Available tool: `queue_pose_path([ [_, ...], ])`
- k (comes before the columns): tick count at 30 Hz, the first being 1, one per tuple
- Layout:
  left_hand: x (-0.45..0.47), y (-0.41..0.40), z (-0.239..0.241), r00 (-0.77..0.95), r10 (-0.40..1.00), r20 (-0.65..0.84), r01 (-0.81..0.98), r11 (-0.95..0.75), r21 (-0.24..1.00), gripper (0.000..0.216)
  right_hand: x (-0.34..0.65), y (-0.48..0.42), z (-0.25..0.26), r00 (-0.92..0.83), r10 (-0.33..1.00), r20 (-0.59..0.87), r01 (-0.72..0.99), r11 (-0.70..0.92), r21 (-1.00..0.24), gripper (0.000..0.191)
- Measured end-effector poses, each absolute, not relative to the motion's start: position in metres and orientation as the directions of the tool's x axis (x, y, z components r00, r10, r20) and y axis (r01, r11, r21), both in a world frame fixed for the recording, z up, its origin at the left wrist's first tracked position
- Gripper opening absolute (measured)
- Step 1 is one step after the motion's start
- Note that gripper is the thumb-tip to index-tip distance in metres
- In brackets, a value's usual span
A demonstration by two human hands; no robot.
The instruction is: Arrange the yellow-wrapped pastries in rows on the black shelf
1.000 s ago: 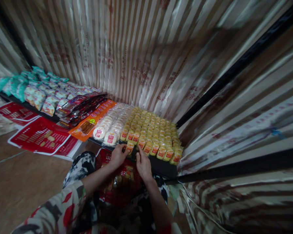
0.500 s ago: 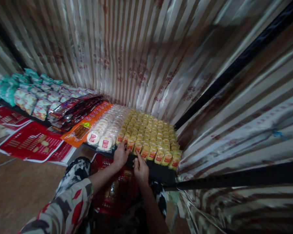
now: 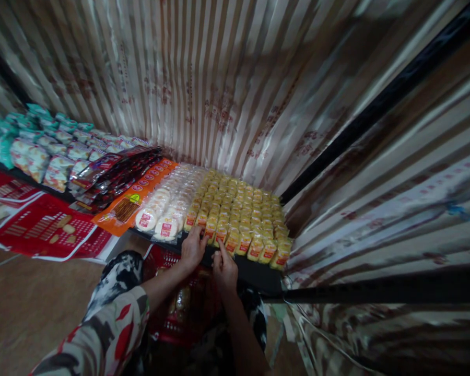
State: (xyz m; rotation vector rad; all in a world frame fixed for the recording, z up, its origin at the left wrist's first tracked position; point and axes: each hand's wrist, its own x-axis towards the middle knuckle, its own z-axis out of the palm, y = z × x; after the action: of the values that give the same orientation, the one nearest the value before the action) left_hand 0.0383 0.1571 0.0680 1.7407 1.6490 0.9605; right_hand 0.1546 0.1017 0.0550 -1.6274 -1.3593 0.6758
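Observation:
Rows of small yellow packets with red labels (image 3: 243, 209) fill the right end of a dark shelf (image 3: 258, 274). My left hand (image 3: 191, 249) rests at the shelf's front edge, fingers curled on the front yellow packet of the leftmost row. My right hand (image 3: 224, 266) sits just beside it, fingers bent, its fingertips touching the front packet of the neighbouring row. A red plastic basket (image 3: 180, 308) with wrapped goods sits below my arms, by my knees.
Round white packets (image 3: 160, 219) lie left of the yellow ones, then an orange pack (image 3: 129, 206), dark red packs (image 3: 113, 175) and teal-and-white bags (image 3: 43, 151). Red-and-white cartons (image 3: 43, 230) lie on the brown floor at left. Striped shiny fabric lines the walls.
The view has shifted slightly, so the shelf sits a little higher and further left. Both hands stay at the front row of yellow packets, drawn closer together.

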Motion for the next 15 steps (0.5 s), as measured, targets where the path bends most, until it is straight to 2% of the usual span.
queue_pose_path([
  [7,0.035,0.153,0.076,-0.013,0.996,0.093,0.59,-0.068,0.805,0.029,0.154,0.101,0.057,0.182,0.972,0.145,0.578,0.014,-0.816,0.048],
  [11,0.021,0.146,0.082,-0.014,0.993,0.113,0.606,-0.082,0.791,0.033,0.154,0.098,0.059,0.159,0.975,0.156,0.534,0.047,-0.844,0.048],
  [15,-0.004,0.129,0.076,0.034,0.973,0.227,0.616,-0.2,0.762,0.025,0.148,0.084,0.061,0.19,0.965,0.18,0.444,0.079,-0.893,0.041],
])
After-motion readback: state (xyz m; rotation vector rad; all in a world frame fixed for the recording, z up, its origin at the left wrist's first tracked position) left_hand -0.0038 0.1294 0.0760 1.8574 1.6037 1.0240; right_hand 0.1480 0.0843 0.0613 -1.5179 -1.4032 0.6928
